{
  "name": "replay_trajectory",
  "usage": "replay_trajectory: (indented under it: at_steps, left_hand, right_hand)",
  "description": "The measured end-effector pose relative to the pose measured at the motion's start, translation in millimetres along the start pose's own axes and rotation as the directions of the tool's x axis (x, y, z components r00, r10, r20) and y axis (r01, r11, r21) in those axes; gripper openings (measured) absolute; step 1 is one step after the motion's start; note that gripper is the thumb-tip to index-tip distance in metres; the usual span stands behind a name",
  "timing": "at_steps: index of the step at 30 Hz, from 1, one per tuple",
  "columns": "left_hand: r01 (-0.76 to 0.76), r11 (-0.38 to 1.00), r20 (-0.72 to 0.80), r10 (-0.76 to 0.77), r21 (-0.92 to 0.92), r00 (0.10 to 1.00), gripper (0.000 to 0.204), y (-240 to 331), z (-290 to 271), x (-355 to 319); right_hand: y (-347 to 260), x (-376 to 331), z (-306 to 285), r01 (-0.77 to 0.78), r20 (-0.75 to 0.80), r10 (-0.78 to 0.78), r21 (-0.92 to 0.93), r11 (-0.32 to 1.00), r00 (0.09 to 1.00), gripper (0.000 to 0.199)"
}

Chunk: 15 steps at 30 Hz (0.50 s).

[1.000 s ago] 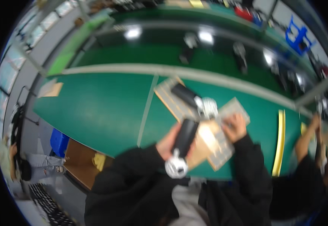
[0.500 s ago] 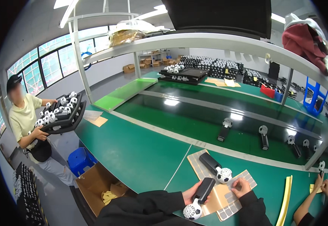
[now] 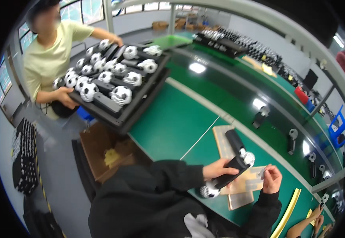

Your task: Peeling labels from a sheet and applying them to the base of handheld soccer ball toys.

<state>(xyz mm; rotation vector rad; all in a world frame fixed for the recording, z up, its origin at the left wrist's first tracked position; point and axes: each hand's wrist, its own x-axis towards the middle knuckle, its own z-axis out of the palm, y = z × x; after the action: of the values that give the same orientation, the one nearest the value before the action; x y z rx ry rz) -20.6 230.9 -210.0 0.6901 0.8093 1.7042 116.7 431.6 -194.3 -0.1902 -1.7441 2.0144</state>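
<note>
My left hand point(image 3: 217, 169) grips the black handle of a soccer-ball-headed device point(image 3: 228, 177), its white-and-black ball end pointing down and toward me. A second device of the same kind point(image 3: 233, 139) lies just beyond it on the green table, partly covered by the held one. Under both are tan backing sheets with grey rectangular labels point(image 3: 255, 183). To the right of the held device, my right hand point(image 3: 272, 180) pinches what looks like a small grey label point(image 3: 262, 172) between thumb and fingers, above the sheets.
At left a person holds a black tray point(image 3: 121, 123) full of similar devices over the table's edge. Below stands an open cardboard box point(image 3: 97, 148). More devices lie on the dark green conveyor point(image 3: 220, 85). A yellow strip point(image 3: 287, 212) and another person's hands point(image 3: 317, 218) are at right.
My view has turned left. The person with the tray has come much closer, bringing it to the table's edge. A small grey piece now shows at my right fingertips.
</note>
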Motion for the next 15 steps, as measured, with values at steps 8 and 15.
replay_trajectory:
  at_steps: [8, 15]
  left_hand:
    - [-0.12, 0.99, 0.074, 0.125, -0.071, 0.989, 0.026, 56.6, 23.6, -61.3]
    - [-0.288, 0.949, 0.005, 0.29, 0.129, 0.957, 0.031, 86.0, 4.5, -94.8]
  right_hand:
    - [-62.1, 2.3, 152.0, 0.04, 0.01, -0.039, -0.295, 0.955, 0.999, 0.005]
    - [-39.3, 16.8, 181.6, 0.081, 0.051, -0.07, -0.26, 0.962, 0.996, 0.006]
